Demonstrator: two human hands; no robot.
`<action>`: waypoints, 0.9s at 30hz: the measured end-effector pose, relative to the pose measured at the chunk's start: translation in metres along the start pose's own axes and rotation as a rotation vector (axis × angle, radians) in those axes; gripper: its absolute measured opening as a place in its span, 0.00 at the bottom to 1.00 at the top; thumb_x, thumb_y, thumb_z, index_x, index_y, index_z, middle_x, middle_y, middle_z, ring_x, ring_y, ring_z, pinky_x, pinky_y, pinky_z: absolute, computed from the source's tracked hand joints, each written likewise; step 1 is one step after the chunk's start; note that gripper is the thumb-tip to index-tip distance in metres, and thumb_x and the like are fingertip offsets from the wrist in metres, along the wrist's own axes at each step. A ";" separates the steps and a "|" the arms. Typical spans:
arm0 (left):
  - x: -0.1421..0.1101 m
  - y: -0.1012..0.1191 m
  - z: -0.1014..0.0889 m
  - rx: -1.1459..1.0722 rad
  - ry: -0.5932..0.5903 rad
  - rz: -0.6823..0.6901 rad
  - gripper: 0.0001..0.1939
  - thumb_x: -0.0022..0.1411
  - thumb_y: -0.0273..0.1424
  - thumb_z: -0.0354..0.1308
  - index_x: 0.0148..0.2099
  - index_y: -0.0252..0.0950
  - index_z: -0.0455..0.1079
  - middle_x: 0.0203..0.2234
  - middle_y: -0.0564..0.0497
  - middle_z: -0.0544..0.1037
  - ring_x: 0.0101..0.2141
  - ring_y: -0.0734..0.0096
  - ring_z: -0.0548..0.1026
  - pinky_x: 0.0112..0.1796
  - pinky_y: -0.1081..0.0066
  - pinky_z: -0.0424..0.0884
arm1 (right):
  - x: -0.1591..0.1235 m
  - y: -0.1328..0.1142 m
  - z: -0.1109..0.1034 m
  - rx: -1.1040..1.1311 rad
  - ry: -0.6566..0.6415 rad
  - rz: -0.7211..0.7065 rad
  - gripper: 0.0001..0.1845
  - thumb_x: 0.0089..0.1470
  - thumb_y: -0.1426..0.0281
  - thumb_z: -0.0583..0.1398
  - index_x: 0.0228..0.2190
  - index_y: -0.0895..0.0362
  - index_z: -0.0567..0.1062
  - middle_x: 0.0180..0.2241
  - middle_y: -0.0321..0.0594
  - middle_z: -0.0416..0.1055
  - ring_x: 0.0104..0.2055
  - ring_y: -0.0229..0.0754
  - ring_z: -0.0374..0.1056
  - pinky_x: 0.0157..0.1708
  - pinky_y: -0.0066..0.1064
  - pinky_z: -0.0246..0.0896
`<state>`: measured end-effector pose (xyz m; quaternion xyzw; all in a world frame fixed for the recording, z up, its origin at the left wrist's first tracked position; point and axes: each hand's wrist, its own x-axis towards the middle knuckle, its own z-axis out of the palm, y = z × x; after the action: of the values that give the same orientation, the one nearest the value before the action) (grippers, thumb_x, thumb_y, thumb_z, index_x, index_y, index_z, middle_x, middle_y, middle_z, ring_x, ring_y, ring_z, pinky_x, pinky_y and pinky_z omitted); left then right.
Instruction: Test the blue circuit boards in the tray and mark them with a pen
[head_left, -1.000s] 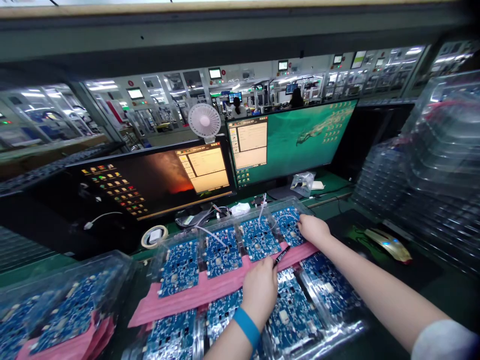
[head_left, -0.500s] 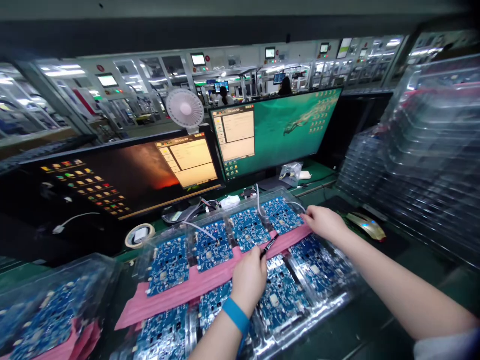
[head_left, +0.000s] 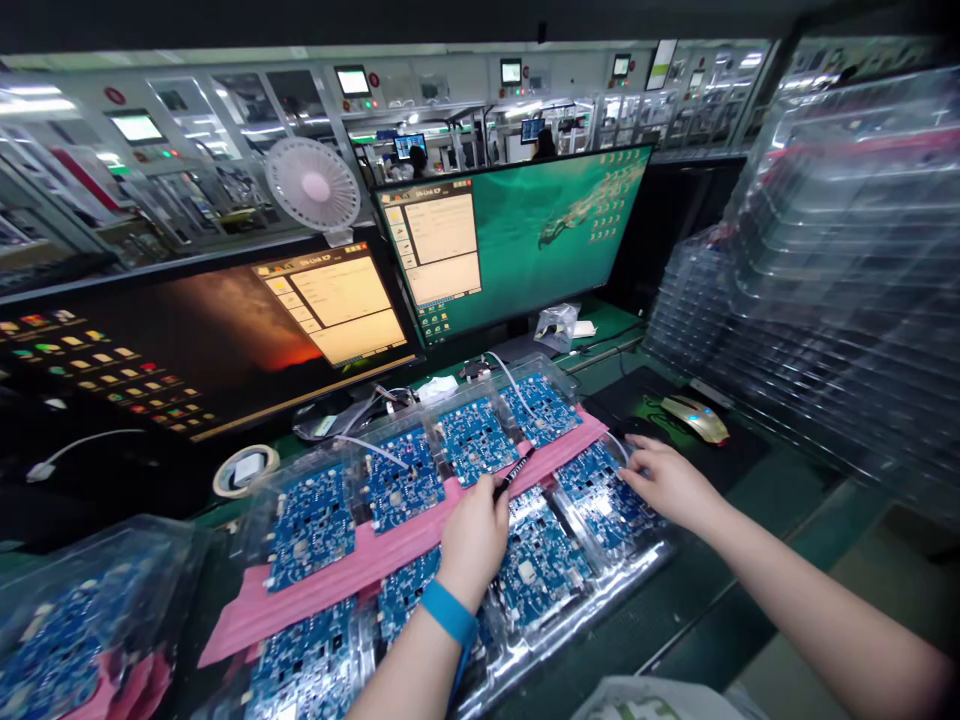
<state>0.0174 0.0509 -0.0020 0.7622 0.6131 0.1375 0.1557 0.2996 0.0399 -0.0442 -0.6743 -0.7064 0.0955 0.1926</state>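
My left hand (head_left: 474, 540), with a blue wristband (head_left: 448, 612), is closed around a black pen (head_left: 516, 472) that points up and to the right. It is over a pink strip (head_left: 397, 552) running lengthwise across a clear plastic tray (head_left: 551, 668). Blue circuit boards (head_left: 541, 572) lie in the tray on both sides of the strip. My right hand (head_left: 669, 484) is at the tray's right side, its thumb and fingers closed on a thin white cable (head_left: 618, 446) above the near right board. Two more white cables rest on far-row boards.
Two monitors (head_left: 555, 235) stand behind the tray, with a small fan (head_left: 313, 188) on top. A tape roll (head_left: 246, 470) is at the left. Stacked clear trays (head_left: 840, 300) and a gold mouse (head_left: 696, 418) are at the right. Another tray with boards (head_left: 82, 610) lies at the lower left.
My right hand has moved from the far right board towards me to the near right board, with the white cable. My left hand still holds the pen over the strip. The view has shifted.
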 end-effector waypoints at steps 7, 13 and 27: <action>-0.001 -0.002 0.001 -0.037 0.011 0.010 0.07 0.60 0.32 0.45 0.40 0.39 0.60 0.33 0.51 0.74 0.32 0.63 0.72 0.27 0.72 0.60 | 0.002 -0.008 -0.001 -0.064 -0.005 0.008 0.10 0.48 0.68 0.56 0.19 0.58 0.69 0.47 0.48 0.59 0.49 0.48 0.57 0.46 0.36 0.54; -0.001 -0.002 0.002 -0.047 0.017 0.016 0.07 0.60 0.32 0.45 0.40 0.39 0.61 0.33 0.51 0.74 0.33 0.64 0.72 0.28 0.72 0.60 | 0.002 -0.011 0.000 -0.117 -0.011 0.009 0.10 0.48 0.69 0.56 0.19 0.58 0.69 0.48 0.48 0.58 0.48 0.49 0.58 0.46 0.37 0.54; 0.000 0.000 -0.001 -0.057 -0.002 -0.003 0.08 0.60 0.33 0.45 0.41 0.38 0.62 0.34 0.51 0.74 0.34 0.64 0.72 0.29 0.71 0.61 | 0.001 -0.028 -0.001 -0.280 -0.051 0.000 0.07 0.48 0.71 0.58 0.21 0.60 0.70 0.50 0.51 0.53 0.45 0.51 0.60 0.44 0.39 0.55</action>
<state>0.0172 0.0505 -0.0015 0.7568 0.6097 0.1538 0.1783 0.2745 0.0383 -0.0324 -0.6919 -0.7176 0.0131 0.0783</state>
